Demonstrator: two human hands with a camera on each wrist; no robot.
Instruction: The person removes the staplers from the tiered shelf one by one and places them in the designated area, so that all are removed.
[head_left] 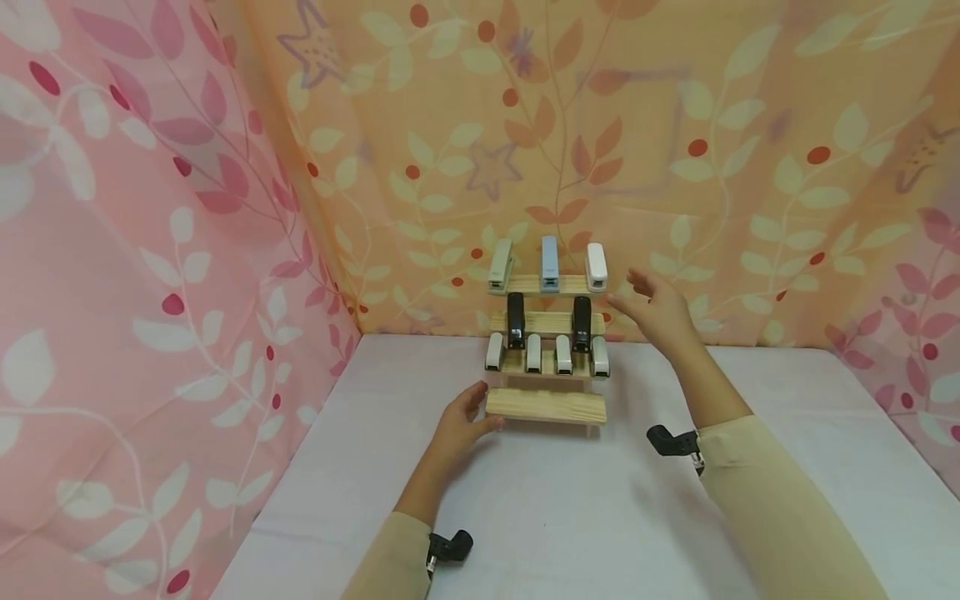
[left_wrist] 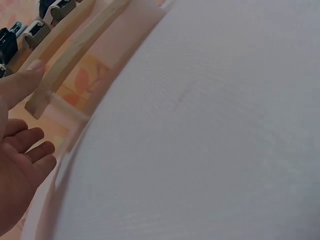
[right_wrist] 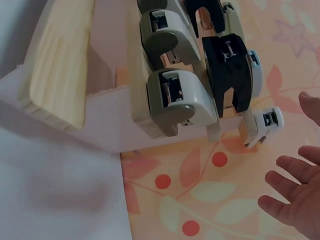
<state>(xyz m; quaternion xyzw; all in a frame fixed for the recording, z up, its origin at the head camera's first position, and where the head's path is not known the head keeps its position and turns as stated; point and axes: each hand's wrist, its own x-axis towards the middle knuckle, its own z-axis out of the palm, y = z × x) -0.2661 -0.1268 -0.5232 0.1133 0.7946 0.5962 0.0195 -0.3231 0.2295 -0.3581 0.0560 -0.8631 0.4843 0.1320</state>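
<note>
Above the bench [head_left: 570, 517], the left hand [head_left: 457, 423] and right hand [head_left: 663, 312], both loosely released, are flanking a tiered wooden rack [head_left: 546, 406] bearing staplers [head_left: 550, 263].

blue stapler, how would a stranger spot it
On the white table stands a stepped wooden rack. On its top shelf, the blue stapler is the middle of three. Its pale blue colour sets it apart from the grey-green stapler and white stapler flanking it.

- We see an orange, leaf-printed fabric backdrop [head_left: 600, 158] behind.
- On the left we see pink, leaf-printed fabric [head_left: 172, 275].
- Below, we see a smooth white worktop [head_left: 570, 508].
</note>
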